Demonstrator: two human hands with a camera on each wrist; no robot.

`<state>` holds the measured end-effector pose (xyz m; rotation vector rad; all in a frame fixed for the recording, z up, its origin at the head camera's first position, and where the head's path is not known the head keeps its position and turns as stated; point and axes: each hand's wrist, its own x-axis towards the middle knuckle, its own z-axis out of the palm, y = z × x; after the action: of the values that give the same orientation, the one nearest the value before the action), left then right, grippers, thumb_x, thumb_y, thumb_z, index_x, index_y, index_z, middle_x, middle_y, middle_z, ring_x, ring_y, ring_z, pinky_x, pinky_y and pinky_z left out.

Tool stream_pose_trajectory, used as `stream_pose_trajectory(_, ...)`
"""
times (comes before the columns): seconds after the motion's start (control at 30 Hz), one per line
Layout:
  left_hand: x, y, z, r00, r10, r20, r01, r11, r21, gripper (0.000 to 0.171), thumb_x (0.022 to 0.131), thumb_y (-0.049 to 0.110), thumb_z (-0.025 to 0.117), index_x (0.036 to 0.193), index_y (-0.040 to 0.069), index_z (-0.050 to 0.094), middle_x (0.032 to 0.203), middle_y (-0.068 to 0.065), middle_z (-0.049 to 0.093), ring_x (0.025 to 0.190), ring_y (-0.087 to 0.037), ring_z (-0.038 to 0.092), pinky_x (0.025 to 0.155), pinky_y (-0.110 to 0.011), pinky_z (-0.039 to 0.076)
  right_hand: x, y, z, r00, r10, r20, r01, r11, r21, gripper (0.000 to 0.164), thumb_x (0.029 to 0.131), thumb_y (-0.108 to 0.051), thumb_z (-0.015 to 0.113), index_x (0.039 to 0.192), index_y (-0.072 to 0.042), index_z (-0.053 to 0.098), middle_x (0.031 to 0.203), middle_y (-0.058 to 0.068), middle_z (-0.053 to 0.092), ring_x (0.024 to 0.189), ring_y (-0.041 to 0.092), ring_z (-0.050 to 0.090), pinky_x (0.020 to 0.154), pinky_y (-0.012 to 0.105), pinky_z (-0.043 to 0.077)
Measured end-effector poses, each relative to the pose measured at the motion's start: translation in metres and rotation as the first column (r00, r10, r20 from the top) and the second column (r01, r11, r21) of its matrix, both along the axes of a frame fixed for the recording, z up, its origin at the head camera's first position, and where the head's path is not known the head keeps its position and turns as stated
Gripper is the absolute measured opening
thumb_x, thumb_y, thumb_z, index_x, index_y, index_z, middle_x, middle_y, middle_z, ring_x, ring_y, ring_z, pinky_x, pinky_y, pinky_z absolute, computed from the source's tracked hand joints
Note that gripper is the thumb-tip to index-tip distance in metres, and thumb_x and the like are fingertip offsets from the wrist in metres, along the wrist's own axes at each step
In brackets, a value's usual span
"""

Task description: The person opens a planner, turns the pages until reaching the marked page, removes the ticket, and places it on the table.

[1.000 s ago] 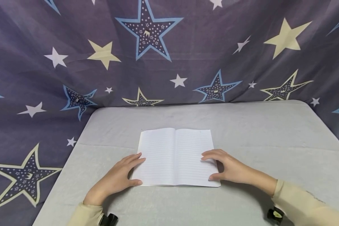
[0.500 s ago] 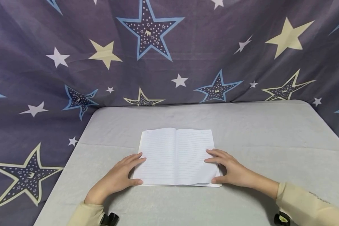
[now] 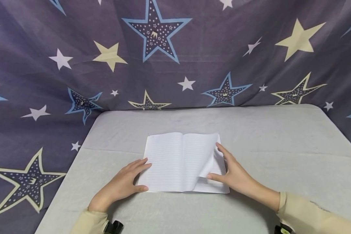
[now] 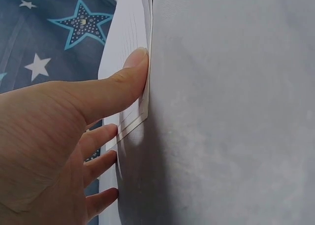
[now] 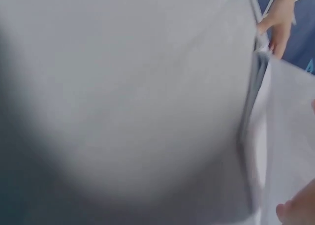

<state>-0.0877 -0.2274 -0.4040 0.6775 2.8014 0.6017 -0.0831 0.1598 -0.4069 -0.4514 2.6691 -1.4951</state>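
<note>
An open lined notebook (image 3: 166, 162) lies on the grey-covered table. My left hand (image 3: 118, 183) rests at its left edge, fingers spread over the margin; the left wrist view shows the thumb (image 4: 120, 84) along the bottom edge near the corner. On the other side, my right hand (image 3: 237, 172) touches the outer edge of a raised right-hand page (image 3: 200, 152), with thumb and fingers spread apart. That page curls leftward, its lower corner lifted, baring the lined sheet beneath (image 3: 214, 185). In the right wrist view the thumb (image 5: 298, 208) lies against the paper, and most of the hand is out of frame.
The grey table cover (image 3: 280, 146) spreads around the notebook on all sides. Behind and to the left hangs a dark curtain (image 3: 199, 39) printed with stars. Black wrist cameras (image 3: 113, 227) sit by the beige sleeves (image 3: 307, 208).
My right hand has moved left and inward over the notebook. The right page's lower corner has lifted and curled toward the spine. My left hand has stayed in place.
</note>
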Motion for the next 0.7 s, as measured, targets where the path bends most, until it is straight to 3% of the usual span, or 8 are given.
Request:
stream_pose_trajectory(0.17, 0.000, 0.001, 0.001, 1.000, 0.000, -0.001, 0.000, 1.000, -0.001, 0.077, 0.079, 0.034, 0.082, 0.145, 0.010, 0.050, 0.155, -0.015, 0.038, 0.141, -0.042, 0.032, 0.110, -0.063, 0.029, -0.001, -0.025, 0.013, 0.998, 0.051, -0.027, -0.053, 0.994, -0.094, 0.101, 0.077, -0.025, 0.087, 0.156, -0.009, 0.026, 0.156, 0.015, 0.035, 0.134, 0.043, 0.041, 0.107, 0.061, 0.035)
stream_pose_trajectory(0.33, 0.000, -0.002, 0.001, 1.000, -0.002, -0.004, 0.002, 1.000, 0.009, 0.077, 0.079, 0.035, 0.082, 0.145, 0.010, 0.051, 0.154, -0.016, 0.039, 0.141, -0.042, 0.033, 0.109, -0.064, 0.029, -0.003, -0.054, 0.019, 0.990, 0.126, -0.064, -0.131, 0.988, -0.082, 0.099, 0.078, -0.032, 0.085, 0.157, -0.012, 0.028, 0.160, 0.010, 0.029, 0.142, 0.036, 0.033, 0.113, 0.056, 0.030)
stream_pose_trajectory(0.47, 0.001, -0.006, 0.001, 1.000, 0.008, -0.009, -0.008, 1.000, 0.014, 0.076, 0.080, 0.034, 0.082, 0.145, 0.009, 0.051, 0.154, -0.016, 0.039, 0.140, -0.043, 0.033, 0.108, -0.065, 0.030, -0.004, -0.074, 0.015, 0.979, 0.181, -0.088, -0.189, 0.978, -0.088, 0.095, 0.079, -0.032, 0.084, 0.155, -0.011, 0.031, 0.162, 0.008, 0.024, 0.147, 0.030, 0.023, 0.118, 0.052, 0.021)
stream_pose_trajectory(0.7, 0.004, -0.010, 0.000, 0.999, 0.032, -0.018, -0.031, 0.999, 0.017, 0.075, 0.080, 0.032, 0.083, 0.144, 0.009, 0.051, 0.153, -0.016, 0.040, 0.139, -0.043, 0.035, 0.108, -0.065, 0.031, -0.002, -0.098, 0.006, 0.971, 0.220, -0.094, -0.228, 0.970, -0.080, 0.079, 0.087, -0.024, 0.078, 0.152, -0.010, 0.037, 0.162, 0.009, 0.024, 0.148, 0.026, 0.022, 0.117, 0.052, 0.024)
